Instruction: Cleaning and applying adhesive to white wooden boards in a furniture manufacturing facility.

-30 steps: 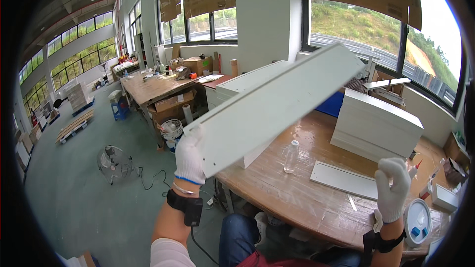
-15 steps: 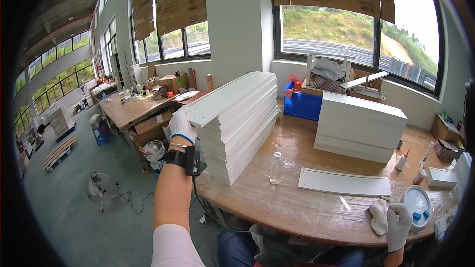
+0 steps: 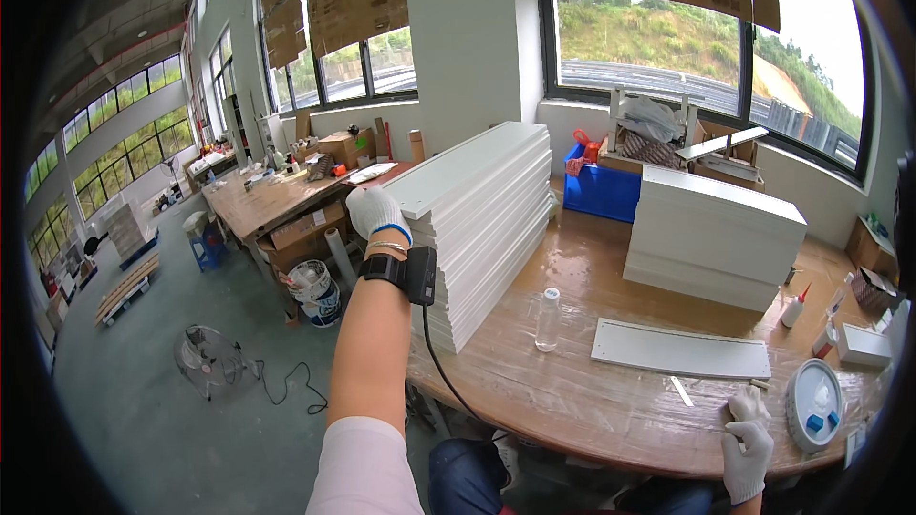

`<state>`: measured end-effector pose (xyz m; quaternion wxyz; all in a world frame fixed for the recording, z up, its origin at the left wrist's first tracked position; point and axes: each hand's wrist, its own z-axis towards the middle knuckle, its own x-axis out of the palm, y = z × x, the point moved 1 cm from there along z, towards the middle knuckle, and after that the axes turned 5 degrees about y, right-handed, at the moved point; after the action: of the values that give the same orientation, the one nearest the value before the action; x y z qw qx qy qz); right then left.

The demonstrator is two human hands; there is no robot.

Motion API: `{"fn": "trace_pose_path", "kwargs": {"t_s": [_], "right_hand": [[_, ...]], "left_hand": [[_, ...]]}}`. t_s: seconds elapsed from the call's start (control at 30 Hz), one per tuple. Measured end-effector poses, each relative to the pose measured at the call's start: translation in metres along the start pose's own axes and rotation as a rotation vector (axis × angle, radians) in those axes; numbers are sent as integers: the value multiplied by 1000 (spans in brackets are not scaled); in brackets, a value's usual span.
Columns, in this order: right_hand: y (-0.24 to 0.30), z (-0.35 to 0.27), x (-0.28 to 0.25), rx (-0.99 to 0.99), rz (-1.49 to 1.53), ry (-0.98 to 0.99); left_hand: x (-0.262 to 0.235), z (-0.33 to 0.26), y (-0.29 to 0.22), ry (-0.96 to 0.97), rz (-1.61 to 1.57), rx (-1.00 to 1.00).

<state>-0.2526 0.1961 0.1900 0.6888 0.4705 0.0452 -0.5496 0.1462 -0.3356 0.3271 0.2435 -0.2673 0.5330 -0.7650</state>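
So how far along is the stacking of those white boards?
Done, it seems: a board lies flat atop the tall stack of white panels. In hand: the left hand rests at that stack's near end; the right hand is on the table edge. Left: one loose panel lies unstacked.

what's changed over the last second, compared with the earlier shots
The white panel, lifted at a slant a second ago, now lies flat on top of the tall stack of white panels. The left hand rests at its near end. The right hand dropped to the table edge. Bottle and loose panel stayed put.
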Motion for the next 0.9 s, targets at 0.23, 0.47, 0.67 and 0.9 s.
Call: {"fn": "trace_pose_path", "kwargs": {"t_s": [0.23, 0.47, 0.67, 0.9], "right_hand": [[-14, -13, -3, -20, -54, -20], [-18, -18, 9, -9, -47, 16], [-30, -31, 9, -14, -72, 48], [-47, -43, 6, 105, -10, -3]], "left_hand": [[20, -17, -9, -2, 145, 60], [19, 8, -7, 43, 473, 199], [-4, -28, -60, 126, 617, 457], [4, -71, -58, 537, 883, 723]]}}
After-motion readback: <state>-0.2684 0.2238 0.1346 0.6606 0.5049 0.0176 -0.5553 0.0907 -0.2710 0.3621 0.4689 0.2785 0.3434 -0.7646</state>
